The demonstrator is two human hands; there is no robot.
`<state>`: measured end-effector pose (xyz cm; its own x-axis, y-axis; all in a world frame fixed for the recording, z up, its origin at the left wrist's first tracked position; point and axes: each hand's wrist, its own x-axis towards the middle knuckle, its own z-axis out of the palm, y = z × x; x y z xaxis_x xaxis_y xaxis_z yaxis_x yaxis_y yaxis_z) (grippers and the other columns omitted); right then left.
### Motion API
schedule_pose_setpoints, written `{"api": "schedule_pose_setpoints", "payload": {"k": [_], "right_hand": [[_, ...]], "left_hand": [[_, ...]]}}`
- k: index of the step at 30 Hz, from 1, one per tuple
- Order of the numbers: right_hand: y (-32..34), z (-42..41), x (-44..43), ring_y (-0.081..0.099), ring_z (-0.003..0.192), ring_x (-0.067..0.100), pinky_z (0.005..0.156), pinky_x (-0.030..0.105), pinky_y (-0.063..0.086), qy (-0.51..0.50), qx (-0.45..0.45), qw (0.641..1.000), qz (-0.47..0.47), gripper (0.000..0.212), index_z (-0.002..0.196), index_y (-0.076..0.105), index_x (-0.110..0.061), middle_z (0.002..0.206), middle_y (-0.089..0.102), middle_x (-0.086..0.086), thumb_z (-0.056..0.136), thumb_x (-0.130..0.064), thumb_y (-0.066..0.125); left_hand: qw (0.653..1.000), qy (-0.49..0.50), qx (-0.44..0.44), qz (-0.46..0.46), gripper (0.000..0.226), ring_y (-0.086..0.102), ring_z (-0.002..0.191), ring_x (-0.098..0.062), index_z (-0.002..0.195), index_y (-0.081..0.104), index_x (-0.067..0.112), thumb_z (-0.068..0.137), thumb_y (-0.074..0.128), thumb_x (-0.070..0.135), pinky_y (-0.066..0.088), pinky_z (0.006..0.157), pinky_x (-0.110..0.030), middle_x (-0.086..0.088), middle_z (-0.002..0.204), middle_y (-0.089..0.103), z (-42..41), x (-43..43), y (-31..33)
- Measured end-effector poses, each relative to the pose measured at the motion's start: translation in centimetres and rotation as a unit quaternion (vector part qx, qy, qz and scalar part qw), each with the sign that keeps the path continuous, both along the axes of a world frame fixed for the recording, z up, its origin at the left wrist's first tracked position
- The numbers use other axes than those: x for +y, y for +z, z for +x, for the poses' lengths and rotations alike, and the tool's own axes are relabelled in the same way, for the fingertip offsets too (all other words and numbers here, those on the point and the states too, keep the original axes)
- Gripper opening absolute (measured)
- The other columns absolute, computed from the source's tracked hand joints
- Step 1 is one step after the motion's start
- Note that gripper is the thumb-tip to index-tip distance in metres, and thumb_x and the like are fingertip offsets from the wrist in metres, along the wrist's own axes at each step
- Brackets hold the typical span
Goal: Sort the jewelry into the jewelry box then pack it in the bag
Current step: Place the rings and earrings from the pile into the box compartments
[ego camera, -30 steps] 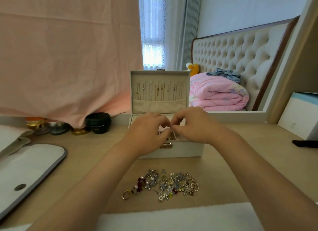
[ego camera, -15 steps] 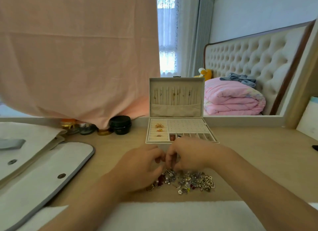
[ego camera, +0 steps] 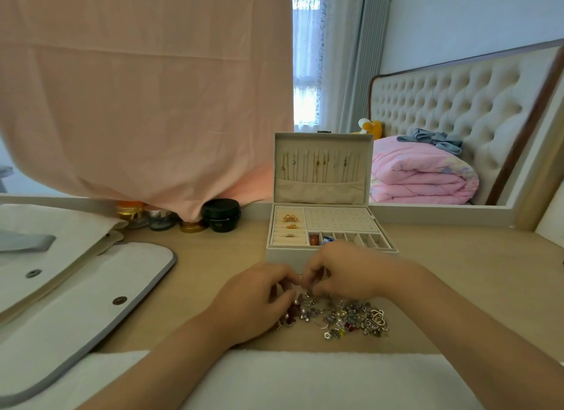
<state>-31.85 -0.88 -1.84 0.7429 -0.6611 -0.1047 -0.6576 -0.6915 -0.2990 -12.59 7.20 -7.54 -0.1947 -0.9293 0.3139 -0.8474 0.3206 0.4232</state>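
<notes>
No legible writing
No text, label, brand or number is showing clearly enough to read; any print on the black jar (ego camera: 221,214) is blurring out.

Both hands (ego camera: 345,272) amid jewelry pile (ego camera: 351,318)

one jewelry box (ego camera: 282,257), three rings (ego camera: 291,226) in it, one jewelry pile (ego camera: 351,318) out front, one black jar (ego camera: 221,214) to its left
</notes>
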Motion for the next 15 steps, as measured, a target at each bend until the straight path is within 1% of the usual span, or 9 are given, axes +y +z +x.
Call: {"api": "schedule_pose_setpoints", "payload": {"k": [2, 4, 6, 8, 11, 13, 15], "right_hand": [[0.17, -0.13, -0.34, 0.064, 0.084, -0.004, 0.075, 0.014, 0.047, -0.005, -0.034, 0.999, 0.000, 0.017, 0.103, 0.075, -0.034, 0.088, 0.069, -0.019, 0.088, -0.025, 0.074], [0.24, -0.18, -0.58, 0.064, 0.084, -0.004, 0.076, 0.014, 0.048, -0.011, -0.075, 0.997, 0.005, 0.017, 0.101, 0.072, -0.033, 0.090, 0.069, -0.016, 0.088, -0.023, 0.076], [0.16, -0.10, -0.58, 0.063, 0.077, -0.003, 0.070, 0.015, 0.048, -0.023, -0.130, 0.991, 0.027, 0.017, 0.097, 0.069, -0.031, 0.091, 0.069, -0.012, 0.088, -0.018, 0.076], [0.07, 0.11, -0.39, 0.061, 0.064, -0.003, 0.063, 0.020, 0.050, -0.030, -0.196, 0.978, 0.065, 0.020, 0.095, 0.068, -0.028, 0.090, 0.069, -0.006, 0.087, -0.013, 0.077], [-0.02, 0.47, 0.09, 0.057, 0.049, -0.003, 0.053, 0.024, 0.049, -0.033, -0.273, 0.955, 0.107, 0.021, 0.093, 0.065, -0.022, 0.088, 0.069, 0.004, 0.086, -0.005, 0.076], [-0.13, 0.68, 0.28, 0.056, 0.047, -0.003, 0.051, 0.025, 0.048, -0.036, -0.291, 0.949, 0.116, 0.021, 0.092, 0.065, -0.020, 0.086, 0.070, 0.003, 0.086, -0.003, 0.076], [-0.32, 0.74, 0.15, 0.058, 0.050, -0.004, 0.054, 0.023, 0.049, -0.038, -0.276, 0.956, 0.093, 0.019, 0.091, 0.068, -0.022, 0.084, 0.071, -0.003, 0.086, -0.007, 0.077]], "left_hand": [[0.999, 0.000, 0.046, 0.001, 0.024, 0.058, 0.092, 0.001, 0.117, 0.060, 0.043, 0.096, 0.060, 0.032, 0.051, 0.077, -0.021, 0.023, 0.098, 0.064, 0.03, -0.06, -0.11], [0.995, -0.006, 0.099, -0.003, 0.028, 0.062, 0.092, -0.001, 0.118, 0.060, 0.042, 0.094, 0.064, 0.029, 0.053, 0.076, -0.022, 0.022, 0.100, 0.065, 0.04, -0.07, -0.15], [0.989, -0.008, 0.144, -0.016, 0.031, 0.064, 0.093, 0.000, 0.119, 0.059, 0.039, 0.092, 0.069, 0.027, 0.051, 0.074, -0.018, 0.021, 0.101, 0.067, -0.04, -0.02, -0.05], [0.984, -0.003, 0.176, -0.034, 0.033, 0.065, 0.094, 0.001, 0.119, 0.060, 0.037, 0.090, 0.072, 0.027, 0.048, 0.073, -0.012, 0.020, 0.100, 0.069, -0.14, -0.01, 0.10], [0.976, 0.022, 0.210, -0.055, 0.028, 0.064, 0.092, 0.002, 0.113, 0.064, 0.035, 0.088, 0.074, 0.026, 0.045, 0.073, -0.009, 0.018, 0.094, 0.069, -0.22, -0.07, 0.27], [0.974, 0.031, 0.217, -0.061, 0.022, 0.063, 0.091, 0.000, 0.107, 0.068, 0.034, 0.089, 0.073, 0.024, 0.045, 0.072, -0.010, 0.018, 0.092, 0.070, -0.15, -0.12, 0.28], [0.975, 0.034, 0.211, -0.059, 0.019, 0.062, 0.090, -0.001, 0.105, 0.071, 0.035, 0.090, 0.072, 0.023, 0.044, 0.072, -0.008, 0.019, 0.090, 0.070, -0.07, -0.14, 0.30]]}}
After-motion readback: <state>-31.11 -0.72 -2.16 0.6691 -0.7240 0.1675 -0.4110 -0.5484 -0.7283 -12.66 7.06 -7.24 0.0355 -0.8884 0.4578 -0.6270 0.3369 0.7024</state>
